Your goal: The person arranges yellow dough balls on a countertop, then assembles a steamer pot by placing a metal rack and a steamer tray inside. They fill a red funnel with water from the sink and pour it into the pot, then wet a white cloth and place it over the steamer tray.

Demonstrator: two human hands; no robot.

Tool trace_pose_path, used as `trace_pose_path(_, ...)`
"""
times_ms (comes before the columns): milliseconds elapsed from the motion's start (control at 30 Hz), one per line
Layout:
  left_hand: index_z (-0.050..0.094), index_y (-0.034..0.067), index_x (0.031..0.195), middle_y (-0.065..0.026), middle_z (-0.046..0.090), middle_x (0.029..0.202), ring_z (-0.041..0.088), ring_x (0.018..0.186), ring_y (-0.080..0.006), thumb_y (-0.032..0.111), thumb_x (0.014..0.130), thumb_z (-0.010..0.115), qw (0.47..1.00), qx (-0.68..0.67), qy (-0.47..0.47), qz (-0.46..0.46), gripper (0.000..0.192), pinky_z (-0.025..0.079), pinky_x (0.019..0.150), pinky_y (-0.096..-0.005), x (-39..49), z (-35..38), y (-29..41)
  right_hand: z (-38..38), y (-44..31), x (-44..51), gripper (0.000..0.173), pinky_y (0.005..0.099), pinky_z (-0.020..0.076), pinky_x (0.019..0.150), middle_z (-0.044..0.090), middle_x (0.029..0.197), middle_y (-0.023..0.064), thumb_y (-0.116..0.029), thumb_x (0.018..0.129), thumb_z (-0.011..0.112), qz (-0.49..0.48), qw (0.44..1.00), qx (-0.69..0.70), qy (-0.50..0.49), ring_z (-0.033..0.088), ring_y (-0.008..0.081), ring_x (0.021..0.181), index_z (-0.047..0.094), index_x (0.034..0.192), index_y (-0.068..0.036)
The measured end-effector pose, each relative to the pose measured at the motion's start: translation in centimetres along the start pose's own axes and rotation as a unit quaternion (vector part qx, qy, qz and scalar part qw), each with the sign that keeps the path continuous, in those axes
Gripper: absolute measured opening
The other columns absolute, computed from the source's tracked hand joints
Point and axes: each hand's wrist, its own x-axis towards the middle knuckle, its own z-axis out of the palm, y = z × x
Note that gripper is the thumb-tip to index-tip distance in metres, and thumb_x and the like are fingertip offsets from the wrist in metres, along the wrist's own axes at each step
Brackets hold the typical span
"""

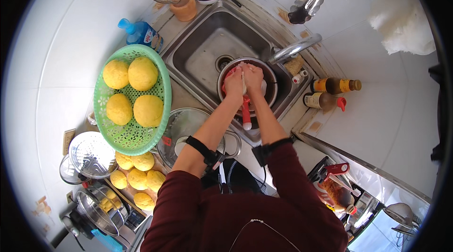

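Observation:
My left hand (234, 82) and my right hand (253, 76) are close together over a round metal pot (271, 71) at the near right part of the stainless steel sink (208, 39). Both are closed around a pale, soft item (244, 83), mostly hidden by the fingers; I cannot tell what it is. Something red lies in the pot beside my left hand. A red handle (246, 112) with a white end sticks out over the pot's near rim, below my wrists. The curved metal faucet (295, 49) stands to the right of the pot.
Left of the sink, a green perforated basket (168, 110) holds several yellow dough-like balls. A glass lid (191, 121) lies near my left forearm. More yellow balls (137, 179) sit on a board. Two bottles (327, 101) stand at right, and a blue pump bottle (143, 34) is at upper left.

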Motion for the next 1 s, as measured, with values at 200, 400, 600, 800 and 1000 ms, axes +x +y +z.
trace_pose_path(200, 0.065, -0.004, 0.095, -0.0159, 0.068, 0.087, 0.062, 0.076, -0.0288, 0.040, 0.102, 0.045, 0.996, 0.079, -0.040, -0.030, 0.049, 0.048, 0.071, -0.0417, 1.3, -0.9, 2.0, 0.5, 0.1, -3.3, 0.036, 0.0358, 0.0402, 0.050, 0.057, 0.054, 0.0108, -0.029, 0.089, 0.064, -0.082, 0.996, -0.031, 0.018, 0.049, 0.0147, 0.049, 0.065, 0.070, 0.002)
trace_pose_path(400, 0.065, -0.003, 0.089, -0.0118, 0.067, 0.087, 0.059, 0.075, -0.0233, 0.044, 0.101, 0.046, 0.996, 0.091, 0.010, -0.013, 0.052, 0.047, 0.071, -0.0395, 0.6, 0.3, 0.6, 0.1, 1.8, -2.3, 0.038, 0.0368, 0.0422, 0.055, 0.060, 0.057, 0.0131, -0.030, 0.090, 0.065, -0.020, 0.996, 0.019, 0.085, 0.052, 0.0173, 0.051, 0.066, 0.069, 0.002)
trace_pose_path(600, 0.062, 0.007, 0.079, -0.0040, 0.062, 0.078, 0.057, 0.067, -0.0167, 0.055, 0.097, 0.050, 0.996, 0.021, 0.028, -0.077, 0.052, 0.046, 0.063, -0.0352, -2.4, 1.5, 2.2, -1.4, 2.3, -0.9, 0.041, 0.0291, 0.0448, 0.060, 0.063, 0.063, 0.0011, -0.034, 0.092, 0.065, 0.027, 0.999, -0.004, 0.034, 0.057, 0.0122, 0.061, 0.069, 0.073, 0.001)
trace_pose_path(800, 0.055, 0.007, 0.089, -0.0044, 0.064, 0.083, 0.063, 0.074, -0.0154, 0.046, 0.090, 0.067, 0.985, -0.085, -0.099, -0.114, 0.041, 0.052, 0.066, -0.0307, 0.2, -2.7, 4.5, -4.7, -0.8, -0.3, 0.040, 0.0368, 0.0540, 0.084, 0.067, 0.107, 0.0083, -0.045, 0.092, 0.064, 0.265, 0.900, 0.339, -0.070, 0.066, 0.0217, 0.095, 0.061, 0.107, -0.008)
trace_pose_path(1000, 0.051, 0.006, 0.099, -0.0062, 0.064, 0.088, 0.066, 0.078, -0.0200, 0.017, 0.077, 0.083, 0.976, -0.127, -0.141, -0.106, 0.040, 0.056, 0.068, -0.0308, 0.9, -5.7, 5.0, -8.5, -3.8, 0.0, 0.027, 0.0378, 0.0517, 0.089, 0.065, 0.106, 0.0116, -0.010, 0.087, 0.068, 0.151, 0.905, 0.319, -0.237, 0.063, 0.0244, 0.100, 0.053, 0.108, -0.004)
